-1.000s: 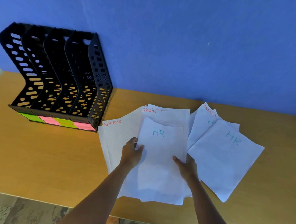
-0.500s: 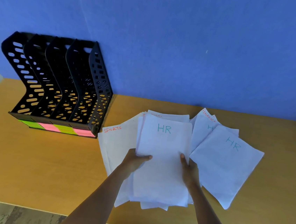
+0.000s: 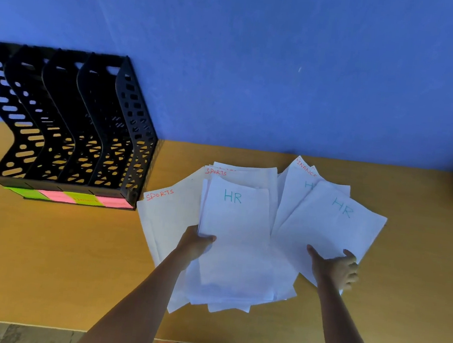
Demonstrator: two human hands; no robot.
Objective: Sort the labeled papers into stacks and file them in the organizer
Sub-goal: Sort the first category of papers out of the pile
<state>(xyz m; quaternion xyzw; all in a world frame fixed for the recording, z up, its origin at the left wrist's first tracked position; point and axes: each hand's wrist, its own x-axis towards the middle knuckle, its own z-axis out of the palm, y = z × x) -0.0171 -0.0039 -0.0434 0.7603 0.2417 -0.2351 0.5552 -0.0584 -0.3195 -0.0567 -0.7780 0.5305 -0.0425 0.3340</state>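
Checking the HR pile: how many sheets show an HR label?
3: middle sheet gripped by the left hand; right sheet under the right hand; a partly covered one behind. More may be hidden.

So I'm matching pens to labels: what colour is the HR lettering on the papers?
Teal blue-green, on the HR sheet in the head view.
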